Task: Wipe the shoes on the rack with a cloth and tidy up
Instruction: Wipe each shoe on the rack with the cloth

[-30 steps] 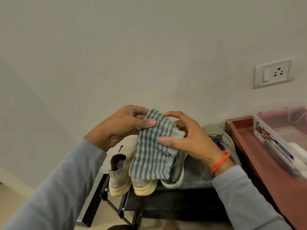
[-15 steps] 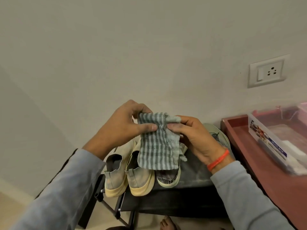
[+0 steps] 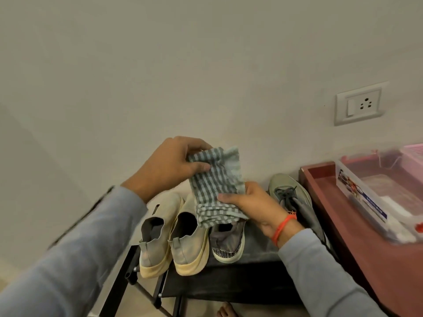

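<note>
— While you stand over the rack [image 3: 229, 280], what have you got hold of?

— Both my hands are on the checked cloth [image 3: 216, 186]. My left hand [image 3: 169, 170] pinches its top corner between thumb and curled fingers, at about ten o'clock from the cloth's middle. My right hand [image 3: 254, 207] grips the lower edge from about four o'clock, thumb on the front, the other fingers behind where I cannot see them.

— So where does the cloth lie between the two?

— It hangs slantwise in the air from my left grip down to my right, folded over at the bottom, above the shoes and touching none that I can tell.

— And the shoes?

— Two beige slip-ons [image 3: 174, 236] stand side by side at seven o'clock from the cloth, heels toward me. A grey shoe with a white sole [image 3: 229, 243] sits just beside them, straight below the cloth's hem. A green laced shoe [image 3: 290, 193] lies at three o'clock, past my right wrist with its orange band [image 3: 282, 228].

— Anything else?

— A reddish table [image 3: 370, 259] at three o'clock carries a clear plastic box [image 3: 375, 197]; a wall socket [image 3: 359, 104] sits at one o'clock.
</note>
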